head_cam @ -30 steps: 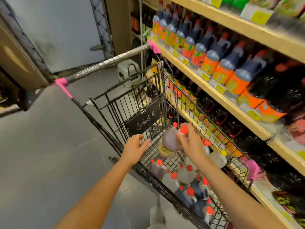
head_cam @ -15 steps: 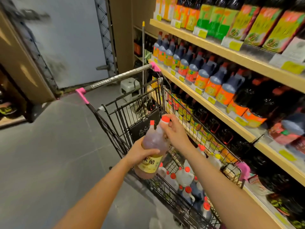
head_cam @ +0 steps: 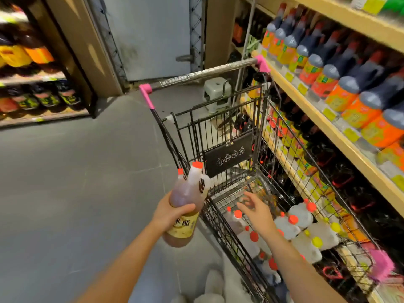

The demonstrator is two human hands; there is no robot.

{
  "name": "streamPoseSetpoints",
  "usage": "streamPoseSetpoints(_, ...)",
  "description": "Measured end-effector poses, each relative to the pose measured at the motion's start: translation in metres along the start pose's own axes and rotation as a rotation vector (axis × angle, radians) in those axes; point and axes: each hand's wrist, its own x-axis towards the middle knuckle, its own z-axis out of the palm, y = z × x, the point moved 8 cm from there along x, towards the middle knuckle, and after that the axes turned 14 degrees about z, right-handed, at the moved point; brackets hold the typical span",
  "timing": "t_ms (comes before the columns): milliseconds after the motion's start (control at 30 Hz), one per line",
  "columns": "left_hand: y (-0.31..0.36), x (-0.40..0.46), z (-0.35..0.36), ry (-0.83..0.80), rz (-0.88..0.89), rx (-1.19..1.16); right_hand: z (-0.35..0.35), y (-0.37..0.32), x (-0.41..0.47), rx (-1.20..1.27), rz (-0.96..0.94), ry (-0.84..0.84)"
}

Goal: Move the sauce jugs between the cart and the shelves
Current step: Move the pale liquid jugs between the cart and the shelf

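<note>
Holding the amber jug (head_cam: 184, 206) by its belly in my left hand (head_cam: 168, 212), fingers curled round the label, I keep it just outside the cart (head_cam: 209, 136), off its near left rim, so that my other hand is free, I judge, to fetch a second one; its red cap points up and away from me, the jug tilted a little; my right hand (head_cam: 256, 212) hangs over the cart's basket with fingers spread and gripping nothing, just above the red-capped jugs (head_cam: 293, 221) crowded at the cart's near end; beyond the cart's right side run the shelves (head_cam: 323, 119) of dark bottles; half a second ago both hands shared this jug above the basket, the right on its neck; now the left alone carries it, lower and clear of the wire.
</note>
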Motion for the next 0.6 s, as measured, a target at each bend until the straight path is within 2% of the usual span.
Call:
streamPoseSetpoints(167,-0.029,0.003,-0.008,0.080,-0.060,0.002,0.038,0.067,0.041,-0.137,0.171,-0.033)
streamPoseSetpoints(333,-0.039,0.011,-0.003,0.127,-0.085,-0.015,0.058,0.092,0.063,-0.252,0.209,-0.011)
streamPoseSetpoints(433,-0.042,0.017,0.000,0.126,-0.090,-0.020,0.059,0.092,0.067,-0.356,0.187,0.028)
streamPoseSetpoints(533,-0.044,0.020,-0.003,0.139,-0.076,-0.011,0.062,0.083,0.062,-0.517,0.060,0.018)
streamPoseSetpoints(600,-0.040,0.022,-0.003,0.122,-0.062,-0.001,0.054,0.074,0.053,-0.508,0.003,0.061)
